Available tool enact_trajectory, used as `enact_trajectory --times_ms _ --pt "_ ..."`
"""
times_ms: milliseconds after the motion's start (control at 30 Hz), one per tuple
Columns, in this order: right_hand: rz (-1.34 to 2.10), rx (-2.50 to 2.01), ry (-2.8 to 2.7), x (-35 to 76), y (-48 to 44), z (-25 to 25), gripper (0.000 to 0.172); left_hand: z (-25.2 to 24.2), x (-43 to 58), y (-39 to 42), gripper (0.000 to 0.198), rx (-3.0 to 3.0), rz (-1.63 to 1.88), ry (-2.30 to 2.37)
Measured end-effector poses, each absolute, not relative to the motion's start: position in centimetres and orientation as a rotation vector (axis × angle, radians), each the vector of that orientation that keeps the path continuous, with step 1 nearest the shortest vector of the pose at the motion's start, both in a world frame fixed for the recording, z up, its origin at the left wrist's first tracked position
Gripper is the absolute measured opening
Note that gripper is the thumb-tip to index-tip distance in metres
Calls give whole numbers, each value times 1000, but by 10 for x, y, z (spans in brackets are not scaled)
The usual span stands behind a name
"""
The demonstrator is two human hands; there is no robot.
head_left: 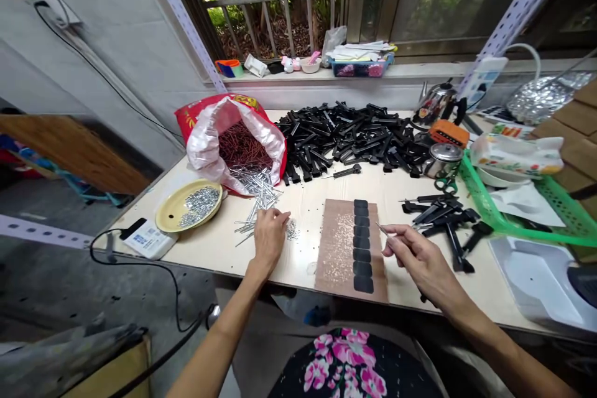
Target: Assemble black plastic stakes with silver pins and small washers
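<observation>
My left hand (271,235) rests on the table beside a small pile of tiny metal parts (292,230), its fingers bent together; what they hold, if anything, is too small to name. Loose silver rods (261,189) lie just behind it. My right hand (413,252) pinches a thin metal rod (382,228) near the right edge of a brown board (336,261). A column of black rectangular pieces (362,241) runs down that board, with pale specks to their left. Several black tool-like parts (450,217) lie to the right of my right hand.
A red and white bag (200,137) of brown rods stands at the back left, near a yellow dish (163,211) of small metal parts. Behind the board spreads a heap of black parts (345,130). A green basket (485,199) and white tray (517,273) are at right.
</observation>
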State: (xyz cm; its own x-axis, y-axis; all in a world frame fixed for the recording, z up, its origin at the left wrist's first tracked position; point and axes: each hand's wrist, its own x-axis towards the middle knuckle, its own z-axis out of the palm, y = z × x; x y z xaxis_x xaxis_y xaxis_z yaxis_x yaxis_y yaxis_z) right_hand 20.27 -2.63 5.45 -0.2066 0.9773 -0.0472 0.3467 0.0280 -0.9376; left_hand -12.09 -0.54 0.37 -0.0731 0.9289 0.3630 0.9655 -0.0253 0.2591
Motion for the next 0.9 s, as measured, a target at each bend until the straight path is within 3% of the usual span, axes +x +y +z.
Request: enact_trajectory --times_ms 200,500,600,700,800,900 --pt "1149 -1307 -1786 177 -13 51 34 3 -128 6 26 -2461 -457 -2024" --pt "1145 -1258 -1856 158 14 42 30 2 -135 14 13 -2410 -737 -2270" --pt "1000 -1126 -1953 144 28 40 25 7 -128 16 13 -2265 -1174 -2504" --pt "903 -988 -2060 124 41 38 25 14 -111 19 23 -1942 -1922 -2806" --pt "831 -957 -2162 104 51 37 28 21 -90 23 30 -1506 -2649 -2846" --pt "723 -1002 -2233 93 56 36 29 25 -74 26 32 -1219 -3018 -2754"
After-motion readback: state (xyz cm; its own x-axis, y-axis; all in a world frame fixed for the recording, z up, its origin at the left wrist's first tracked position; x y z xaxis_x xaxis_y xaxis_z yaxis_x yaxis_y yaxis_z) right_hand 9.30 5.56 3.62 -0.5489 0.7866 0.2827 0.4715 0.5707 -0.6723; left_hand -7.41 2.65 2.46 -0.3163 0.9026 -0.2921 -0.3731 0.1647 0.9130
